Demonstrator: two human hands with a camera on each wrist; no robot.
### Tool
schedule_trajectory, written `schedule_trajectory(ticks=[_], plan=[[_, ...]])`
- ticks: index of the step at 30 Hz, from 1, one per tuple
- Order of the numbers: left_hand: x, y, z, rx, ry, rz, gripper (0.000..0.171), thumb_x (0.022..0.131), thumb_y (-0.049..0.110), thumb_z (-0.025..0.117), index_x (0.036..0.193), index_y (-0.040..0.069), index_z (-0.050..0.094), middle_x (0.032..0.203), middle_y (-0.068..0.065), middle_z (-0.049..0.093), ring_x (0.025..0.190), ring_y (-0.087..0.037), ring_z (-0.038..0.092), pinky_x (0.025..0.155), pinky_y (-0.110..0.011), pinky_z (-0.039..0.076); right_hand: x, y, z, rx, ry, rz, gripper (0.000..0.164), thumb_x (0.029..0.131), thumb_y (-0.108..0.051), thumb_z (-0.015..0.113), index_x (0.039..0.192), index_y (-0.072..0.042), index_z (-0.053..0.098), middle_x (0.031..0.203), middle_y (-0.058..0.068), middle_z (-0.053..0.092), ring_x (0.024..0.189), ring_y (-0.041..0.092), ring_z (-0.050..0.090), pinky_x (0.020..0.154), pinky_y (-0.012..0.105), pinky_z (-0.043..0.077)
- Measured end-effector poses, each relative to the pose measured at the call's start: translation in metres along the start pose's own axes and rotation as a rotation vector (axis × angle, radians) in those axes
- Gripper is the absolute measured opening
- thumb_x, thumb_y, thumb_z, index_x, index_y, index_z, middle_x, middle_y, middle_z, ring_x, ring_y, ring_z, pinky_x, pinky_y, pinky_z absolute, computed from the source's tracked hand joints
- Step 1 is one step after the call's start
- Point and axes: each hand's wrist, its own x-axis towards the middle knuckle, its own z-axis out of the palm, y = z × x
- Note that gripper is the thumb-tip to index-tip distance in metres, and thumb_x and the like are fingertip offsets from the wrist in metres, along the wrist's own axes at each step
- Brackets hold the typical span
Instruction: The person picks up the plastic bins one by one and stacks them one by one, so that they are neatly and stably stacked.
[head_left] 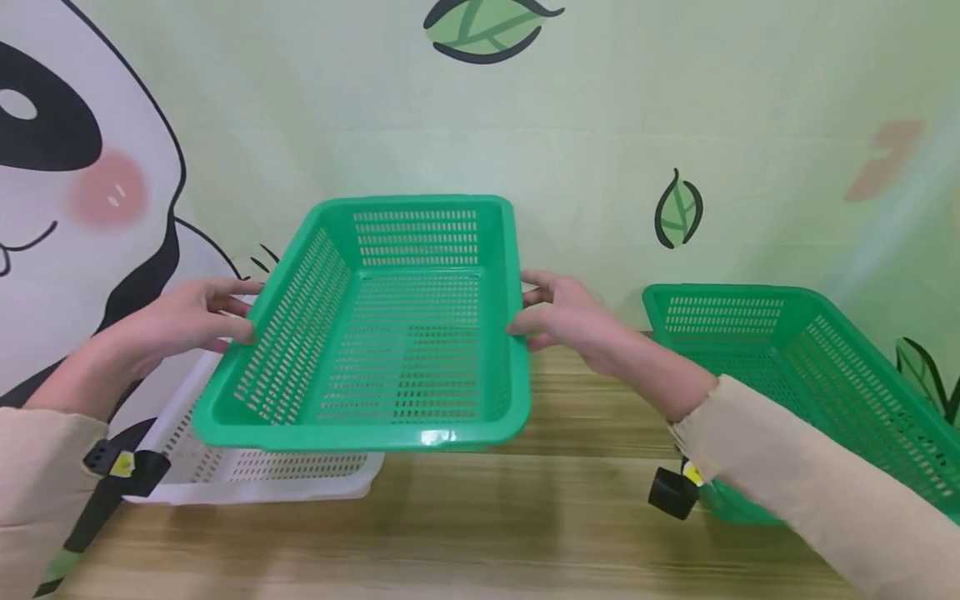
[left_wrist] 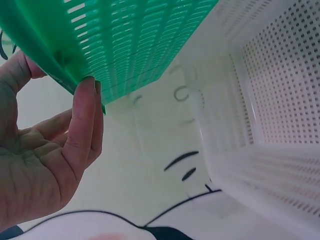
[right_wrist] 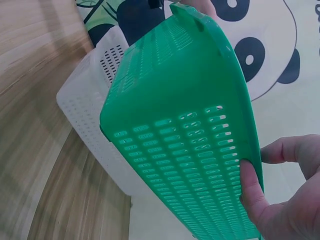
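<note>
A green plastic basket (head_left: 420, 304) with slotted walls and floor is held up in the air, tilted so its inside faces the head camera. My left hand (head_left: 198, 317) grips its left rim, and in the left wrist view the fingers (left_wrist: 82, 110) reach under that edge. On the opposite side, my right hand (head_left: 566, 321) pinches the right rim between thumb and fingers, as the right wrist view shows with the thumb (right_wrist: 252, 187) against the slotted wall. Below and behind it is a white basket (head_left: 255, 487), partly hidden by the green one.
Another green basket (head_left: 855, 375) stands on the right of the wooden table (head_left: 480, 517), partly covered by the right sleeve (head_left: 817, 475). Behind the table hangs a pale green cloth (head_left: 592, 92) printed with leaves and a large panda.
</note>
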Motion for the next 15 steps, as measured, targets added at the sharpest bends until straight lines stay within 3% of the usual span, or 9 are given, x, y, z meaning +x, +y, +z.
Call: schedule_trajectory(ticks=[9, 15], plan=[[-0.008, -0.02, -0.01, 0.06, 0.074, -0.044, 0.067, 0.087, 0.02, 0.052, 0.141, -0.004, 0.021, 0.126, -0.032, 0.041, 0.106, -0.042, 0.048, 0.081, -0.05, 0.048, 0.008, -0.005, 0.019, 0.055, -0.022, -0.02, 0.078, 0.079, 0.001, 0.061, 0.144, -0.007, 0.019, 0.123, 0.014, 0.043, 0.089, 0.023, 0.059, 0.075, 0.032, 0.053], [-0.016, -0.029, -0.018, 0.054, 0.088, -0.054, 0.063, 0.087, 0.017, 0.05, 0.14, -0.005, 0.024, 0.125, -0.032, 0.042, 0.103, -0.04, 0.048, 0.078, -0.05, 0.047, 0.01, -0.007, 0.032, 0.101, -0.052, -0.04, 0.078, 0.079, 0.002, 0.063, 0.144, -0.005, 0.019, 0.12, 0.015, 0.046, 0.089, 0.024, 0.06, 0.075, 0.034, 0.053]])
